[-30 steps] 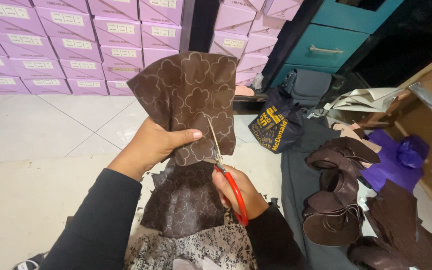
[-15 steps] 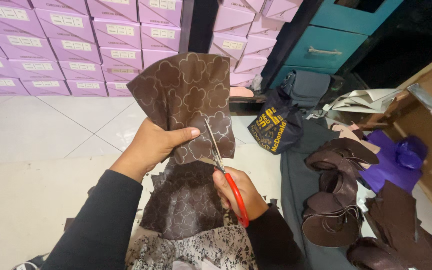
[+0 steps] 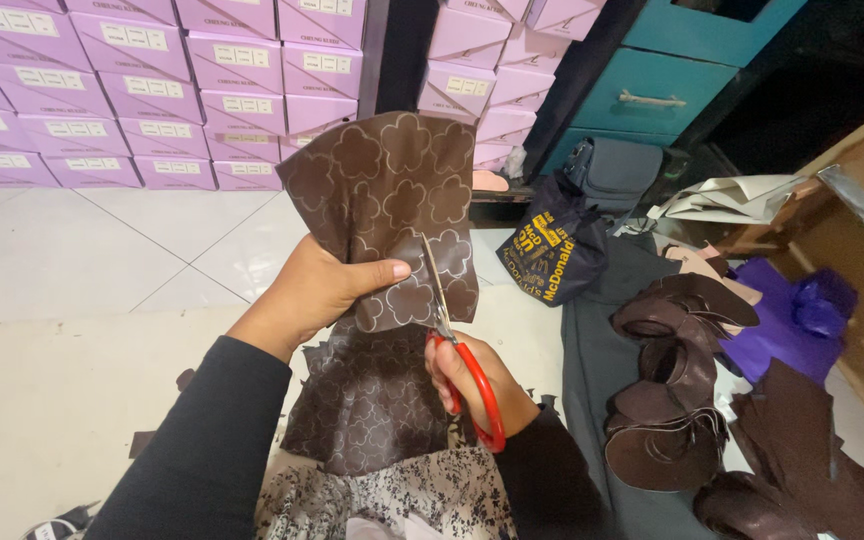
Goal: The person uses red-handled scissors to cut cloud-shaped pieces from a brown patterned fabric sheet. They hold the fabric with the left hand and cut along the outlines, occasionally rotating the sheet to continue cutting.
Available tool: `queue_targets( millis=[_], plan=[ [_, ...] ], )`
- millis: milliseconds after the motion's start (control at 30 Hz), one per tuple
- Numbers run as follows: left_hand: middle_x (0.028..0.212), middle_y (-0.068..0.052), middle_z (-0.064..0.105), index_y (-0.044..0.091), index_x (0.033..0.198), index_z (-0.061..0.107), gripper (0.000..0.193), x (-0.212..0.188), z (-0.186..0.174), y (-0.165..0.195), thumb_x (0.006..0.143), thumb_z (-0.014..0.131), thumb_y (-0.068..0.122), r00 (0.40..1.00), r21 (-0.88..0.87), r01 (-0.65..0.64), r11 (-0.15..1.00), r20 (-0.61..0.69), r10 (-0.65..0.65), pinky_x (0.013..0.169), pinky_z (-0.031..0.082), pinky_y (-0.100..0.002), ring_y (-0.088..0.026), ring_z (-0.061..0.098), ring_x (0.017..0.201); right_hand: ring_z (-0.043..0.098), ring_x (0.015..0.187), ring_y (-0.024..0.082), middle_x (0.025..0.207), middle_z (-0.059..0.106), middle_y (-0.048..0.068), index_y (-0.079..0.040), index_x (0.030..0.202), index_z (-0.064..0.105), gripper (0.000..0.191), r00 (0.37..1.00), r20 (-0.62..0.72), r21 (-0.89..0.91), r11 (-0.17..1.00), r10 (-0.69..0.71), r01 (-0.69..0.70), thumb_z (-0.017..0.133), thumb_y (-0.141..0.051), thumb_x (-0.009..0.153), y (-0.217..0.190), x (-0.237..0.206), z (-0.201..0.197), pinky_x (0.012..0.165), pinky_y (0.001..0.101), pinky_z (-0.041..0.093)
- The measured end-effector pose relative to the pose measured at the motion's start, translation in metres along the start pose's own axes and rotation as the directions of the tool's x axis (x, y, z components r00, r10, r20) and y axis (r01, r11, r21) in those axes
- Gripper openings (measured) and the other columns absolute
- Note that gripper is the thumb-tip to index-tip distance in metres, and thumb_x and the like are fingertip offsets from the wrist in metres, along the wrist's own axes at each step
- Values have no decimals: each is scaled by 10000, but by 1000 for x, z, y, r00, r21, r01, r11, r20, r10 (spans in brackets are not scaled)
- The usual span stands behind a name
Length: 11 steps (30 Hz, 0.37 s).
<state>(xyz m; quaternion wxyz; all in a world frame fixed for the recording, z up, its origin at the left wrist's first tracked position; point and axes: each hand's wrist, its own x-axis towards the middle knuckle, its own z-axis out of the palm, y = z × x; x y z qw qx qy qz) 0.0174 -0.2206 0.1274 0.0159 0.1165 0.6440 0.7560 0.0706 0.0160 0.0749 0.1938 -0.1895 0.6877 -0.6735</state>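
While the left hand (image 3: pixel 322 290) pinches the brown flower-marked leather sheet (image 3: pixel 387 200) upright, thumb across its front, the right hand (image 3: pixel 472 375) is closed around the red-handled scissors (image 3: pixel 457 350). Their blades point up into the sheet just right of the thumb. Cut brown pieces (image 3: pixel 672 390) lie well apart to the right.

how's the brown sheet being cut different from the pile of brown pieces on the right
The brown sheet is one large piece marked with flower outlines; the pile of brown pieces shows plain, smaller curved shapes. The sheet is held up by the left hand with the scissors in the right hand at it; the pile lies untouched on dark cloth. Both are dark brown.
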Motion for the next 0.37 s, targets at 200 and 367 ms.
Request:
queue_targets(
  millis=[200, 367],
  plan=[
    [1080, -62, 745, 7, 1210, 676, 453, -1, 1, 1, 787, 816, 89, 1000, -41, -22, 999, -3, 22, 836, 582, -301, -137, 699, 952, 412, 560, 104, 694, 444, 10, -67, 861, 482, 405, 996, -50, 44, 997, 68, -66, 480, -418, 1065, 2, 1, 1, 498, 259, 370],
    [1109, -68, 748, 7, 1228, 676, 465, -2, 0, 0, 792, 818, 87, 999, -52, -41, 998, -9, 40, 864, 578, -303, -136, 697, 974, 516, 677, 105, 771, 515, 11, -71, 965, 549, 480, 996, 83, 92, 995, 24, -31, 484, -543, 1023, -2, 2, -1, 618, 237, 443]
  ],
)
